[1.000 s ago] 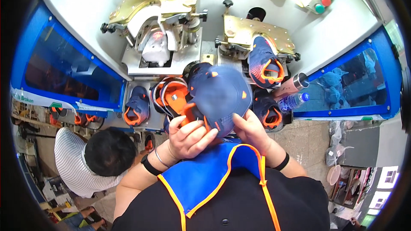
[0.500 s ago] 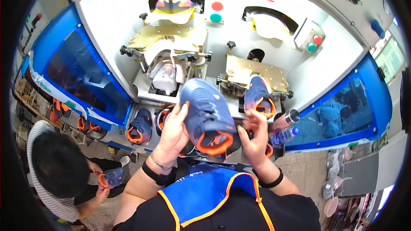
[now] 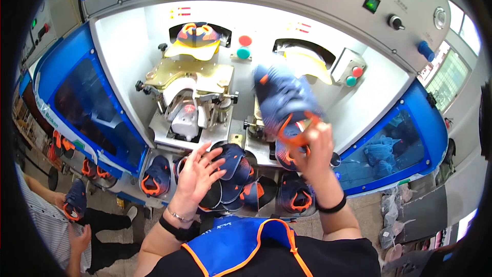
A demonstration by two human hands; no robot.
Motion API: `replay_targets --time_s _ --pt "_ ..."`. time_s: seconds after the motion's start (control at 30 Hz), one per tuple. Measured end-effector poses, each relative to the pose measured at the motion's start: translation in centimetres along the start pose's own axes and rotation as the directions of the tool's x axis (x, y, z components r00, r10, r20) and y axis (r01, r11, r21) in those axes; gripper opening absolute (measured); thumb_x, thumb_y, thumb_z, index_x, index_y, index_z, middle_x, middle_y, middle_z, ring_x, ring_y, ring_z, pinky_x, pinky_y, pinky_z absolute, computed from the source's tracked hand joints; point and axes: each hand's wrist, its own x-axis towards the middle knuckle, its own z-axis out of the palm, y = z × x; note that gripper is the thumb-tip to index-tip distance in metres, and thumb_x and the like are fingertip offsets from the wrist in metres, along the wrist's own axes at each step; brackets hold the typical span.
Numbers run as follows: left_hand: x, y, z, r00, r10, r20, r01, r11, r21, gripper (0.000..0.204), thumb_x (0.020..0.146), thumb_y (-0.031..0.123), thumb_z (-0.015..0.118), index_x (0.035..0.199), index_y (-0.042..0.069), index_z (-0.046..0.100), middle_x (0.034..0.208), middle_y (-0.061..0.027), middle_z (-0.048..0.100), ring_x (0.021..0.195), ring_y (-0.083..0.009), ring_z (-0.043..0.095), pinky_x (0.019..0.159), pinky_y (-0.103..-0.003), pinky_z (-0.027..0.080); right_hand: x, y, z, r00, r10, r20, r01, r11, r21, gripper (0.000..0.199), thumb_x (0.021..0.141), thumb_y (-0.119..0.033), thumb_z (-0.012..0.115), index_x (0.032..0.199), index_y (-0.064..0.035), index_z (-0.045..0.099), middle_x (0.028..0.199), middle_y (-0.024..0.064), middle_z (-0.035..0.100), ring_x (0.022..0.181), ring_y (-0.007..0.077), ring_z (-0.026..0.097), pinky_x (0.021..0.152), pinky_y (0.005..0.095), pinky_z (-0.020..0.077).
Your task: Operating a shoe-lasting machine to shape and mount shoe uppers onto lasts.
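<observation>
L edge: white strip w/ green lettering (image 3: 49,119) along blue door (image 3: 86,90). L hand (image 3: 197,177) fingers spread, grasping nothing, nr pile of curved navy pieces (image 3: 233,166). Navy shoe w/ orange collar (image 3: 286,91), blurred, raised before R bay; R hand (image 3: 315,146) clenched on its heel. Grey metal ctrl panel (image 3: 338,5) above: small dark print.

The right hand (image 3: 314,150) holds a blurred navy shoe (image 3: 287,95), apparently by its back end, the left hand (image 3: 195,178) spread wide.

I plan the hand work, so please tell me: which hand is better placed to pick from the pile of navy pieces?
Probably the left hand: it is open, looks empty, and appears beside the navy pieces. The right hand holds a navy shoe near its orange-edged opening.
</observation>
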Motion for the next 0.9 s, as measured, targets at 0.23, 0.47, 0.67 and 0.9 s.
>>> replay_targets --time_s 0.23,0.47,0.67,0.9 --pt "-1.8 1.3 -3.8 1.000 0.010 0.024 -0.009 0.999 -0.049 0.042 0.111 0.043 0.042 0.126 0.010 0.062 0.112 -0.0111 0.073 0.101 -0.0275 0.070 0.084 -0.044 0.059 8.0 11.8 3.3 0.913 0.407 0.018 -0.406 0.913 -0.051 0.043 0.087 -0.041 0.080 0.090 -0.0020 0.063 0.089 0.0168 0.064 0.085 0.0372 0.064 0.078 0.0441 0.0523" --pt "-3.7 2.4 -4.7 0.989 0.045 -0.143 -0.050 0.998 -0.030 0.041 0.108 0.048 0.047 0.116 0.011 0.065 0.097 -0.0075 0.072 0.087 -0.0248 0.069 0.076 -0.042 0.058 12.8 19.0 8.1 0.798 0.576 0.174 -0.545 0.815 -0.198 0.058 0.084 -0.059 0.078 0.103 -0.0056 0.064 0.093 0.0165 0.072 0.087 0.0358 0.071 0.078 0.0452 0.0560" --pt "-4.4 3.2 -5.8 0.984 0.054 -0.170 -0.058 0.998 -0.019 0.041 0.107 0.048 0.049 0.113 0.013 0.068 0.093 -0.0067 0.072 0.082 -0.0253 0.069 0.071 -0.041 0.059 10.2 18.7 9.2 0.807 0.569 -0.159 -0.579 0.814 -0.028 0.060 0.086 -0.051 0.079 0.121 -0.0050 0.063 0.115 0.0202 0.070 0.108 0.0379 0.069 0.092 0.0467 0.0546" --pt "-3.3 3.6 -8.2 0.992 -0.044 -0.119 0.041 0.999 -0.031 0.045 0.106 0.050 0.045 0.115 0.013 0.068 0.097 -0.0058 0.072 0.084 -0.0255 0.068 0.072 -0.044 0.060 1.5 20.6 11.4 0.474 0.812 -0.340 -0.833 0.539 0.126 0.070 0.101 -0.021 0.054 0.158 0.0079 0.026 0.167 0.0321 0.020 0.153 0.0442 0.029 0.125 0.0519 0.0282"
